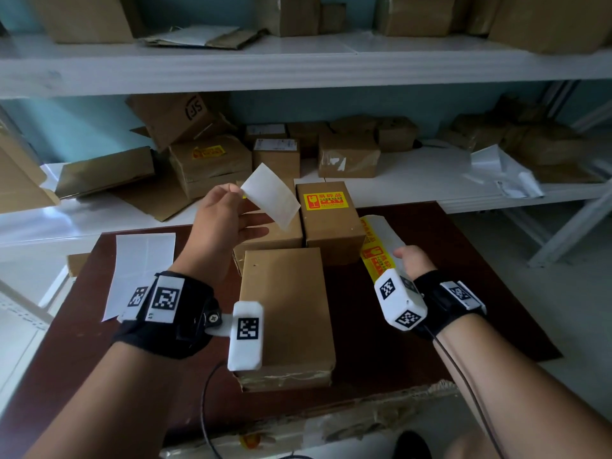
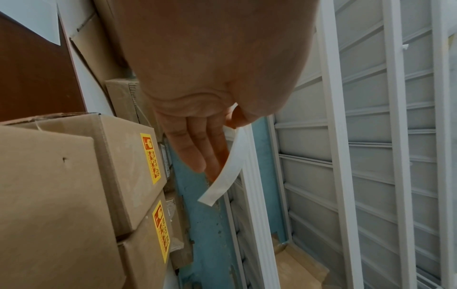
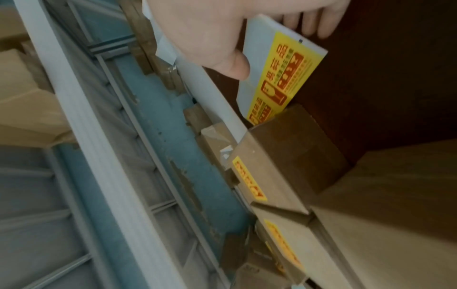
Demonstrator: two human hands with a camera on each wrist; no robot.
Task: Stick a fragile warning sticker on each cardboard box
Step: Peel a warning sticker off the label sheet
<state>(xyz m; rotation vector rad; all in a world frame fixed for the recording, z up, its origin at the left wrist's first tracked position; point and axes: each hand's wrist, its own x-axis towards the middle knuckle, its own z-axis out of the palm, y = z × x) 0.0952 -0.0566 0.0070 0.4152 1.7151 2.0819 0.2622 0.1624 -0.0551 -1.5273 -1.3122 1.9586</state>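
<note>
My left hand (image 1: 238, 200) pinches a corner of a curled white slip (image 1: 271, 195) between thumb and forefinger, raised above the far-left box (image 1: 271, 238); the other fingers are straight. The left wrist view shows the slip (image 2: 222, 176) edge-on beside the fingers (image 2: 195, 148). My right hand (image 1: 405, 256) grips a stack of yellow fragile stickers (image 1: 376, 243) on white backing, thumb on top, right of the boxes; the stack (image 3: 279, 74) also fills the right wrist view. The far-right box (image 1: 331, 226) bears a yellow sticker (image 1: 324, 201). The near box (image 1: 288, 313) has a plain top.
A white backing sheet (image 1: 142, 270) lies on the brown table (image 1: 414, 326) at the left. White shelves (image 1: 414, 180) behind hold many cardboard boxes, one (image 1: 208, 160) with a yellow sticker, and loose paper. Plastic-wrapped cardboard (image 1: 331, 422) lies along the table's front edge.
</note>
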